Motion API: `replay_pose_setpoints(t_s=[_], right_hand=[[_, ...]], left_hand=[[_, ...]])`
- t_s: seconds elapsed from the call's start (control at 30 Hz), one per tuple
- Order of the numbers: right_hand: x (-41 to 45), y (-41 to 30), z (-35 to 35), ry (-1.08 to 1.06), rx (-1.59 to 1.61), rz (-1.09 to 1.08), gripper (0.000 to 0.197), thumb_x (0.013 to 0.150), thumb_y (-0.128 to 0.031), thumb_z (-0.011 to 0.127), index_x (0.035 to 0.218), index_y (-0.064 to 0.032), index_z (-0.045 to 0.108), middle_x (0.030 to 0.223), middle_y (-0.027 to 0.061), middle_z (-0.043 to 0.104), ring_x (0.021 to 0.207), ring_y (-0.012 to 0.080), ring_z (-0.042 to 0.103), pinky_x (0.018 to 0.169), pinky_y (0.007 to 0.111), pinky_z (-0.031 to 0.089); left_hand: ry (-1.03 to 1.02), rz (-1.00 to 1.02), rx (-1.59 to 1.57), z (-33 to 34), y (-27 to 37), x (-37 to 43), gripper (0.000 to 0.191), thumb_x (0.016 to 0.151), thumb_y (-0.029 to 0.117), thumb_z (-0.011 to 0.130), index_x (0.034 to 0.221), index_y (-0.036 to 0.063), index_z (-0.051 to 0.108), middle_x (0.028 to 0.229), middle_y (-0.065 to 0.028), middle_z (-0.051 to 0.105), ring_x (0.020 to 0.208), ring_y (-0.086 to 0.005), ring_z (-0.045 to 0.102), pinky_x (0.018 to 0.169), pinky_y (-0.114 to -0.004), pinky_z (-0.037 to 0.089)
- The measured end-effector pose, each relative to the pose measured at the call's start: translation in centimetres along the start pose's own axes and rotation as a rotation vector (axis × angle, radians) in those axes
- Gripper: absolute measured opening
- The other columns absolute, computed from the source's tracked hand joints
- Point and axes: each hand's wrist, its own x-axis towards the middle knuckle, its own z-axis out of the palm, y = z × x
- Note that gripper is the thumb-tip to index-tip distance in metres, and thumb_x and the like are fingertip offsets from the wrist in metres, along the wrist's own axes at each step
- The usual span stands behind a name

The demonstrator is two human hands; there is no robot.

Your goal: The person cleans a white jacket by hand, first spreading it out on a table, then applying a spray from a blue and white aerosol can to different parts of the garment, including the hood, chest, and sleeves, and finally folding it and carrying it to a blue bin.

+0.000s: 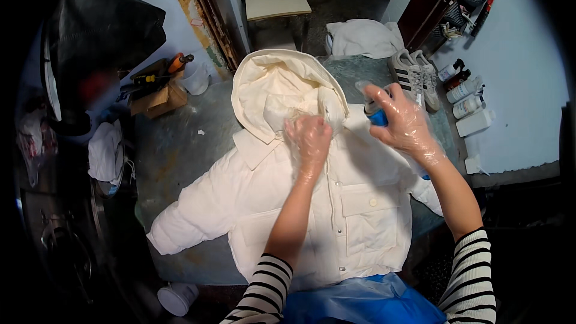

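A cream hooded puffer jacket (265, 189) lies front up, its hood spread at the far side, on a grey-green worktable (171, 144). My left hand (310, 132), in a clear plastic glove, is closed on the jacket's collar at the base of the hood; the cloth under the fingers is partly hidden. Above the jacket's right shoulder area in the picture, my right hand (398, 119), gloved the same way, holds a blue can (377, 116) tilted, with its top towards the hood. Much of the can is hidden by the fingers and palm.
Striped sneakers (411, 74) stand at the table's far right, beside a row of bottles (465, 103) along the wall. A white cloth (366, 38) lies beyond the far edge. At the far left are a cardboard box (159, 99) with tools and a white plastic container (196, 78).
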Motion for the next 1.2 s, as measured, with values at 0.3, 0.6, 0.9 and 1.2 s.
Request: replay_pose_setpoints(t_s=[0.3,0.6,0.9,1.2], right_hand=[[-0.7,-1.5,-1.1,-0.097,-0.107,-0.156,0.069,0.071,-0.016,0.075,0.134,-0.0284,0.05,0.1,0.014,0.05,0.088,0.0345,0.062,0.071,0.045,0.054],[3.4,-0.5,0.6,-0.059,-0.17,-0.114,0.072,0.07,-0.014,0.074,0.135,-0.0274,0.049,0.1,0.0164,0.051,0.083,0.0367,0.064,0.069,0.047,0.054],[-3.4,-2.2,-1.5,-0.24,-0.103,-0.11,0.07,0.07,-0.018,0.074,0.135,-0.0273,0.049,0.103,0.0169,0.051,0.086,0.0383,0.064,0.072,0.047,0.054],[-5.5,-0.2,0.4,-0.005,0.098,0.059,0.071,0.07,-0.019,0.072,0.135,-0.0281,0.048,0.109,0.0164,0.052,0.092,0.0406,0.062,0.077,0.048,0.052]], left_hand=[[0.218,0.127,-0.012,2.1,1.8,-3.0,0.018,0.074,0.014,0.078,0.091,0.0162,0.071,0.088,0.0035,0.07,0.099,-0.0197,0.06,0.1,-0.05,0.032],[0.2,0.124,-0.008,2.3,2.3,-4.4,0.016,0.076,0.019,0.077,0.09,0.0149,0.072,0.093,0.0029,0.071,0.102,-0.0195,0.058,0.1,-0.05,0.033],[0.204,-0.185,-0.023,0.9,-0.7,-5.0,0.017,0.081,0.023,0.073,0.096,0.0132,0.074,0.092,-0.0075,0.068,0.102,-0.0272,0.059,0.095,-0.046,0.041],[-0.021,0.103,0.207,-4.3,-6.7,6.7,0.018,0.08,0.025,0.07,0.09,0.011,0.076,0.086,-0.012,0.069,0.098,-0.0299,0.061,0.091,-0.045,0.043]])
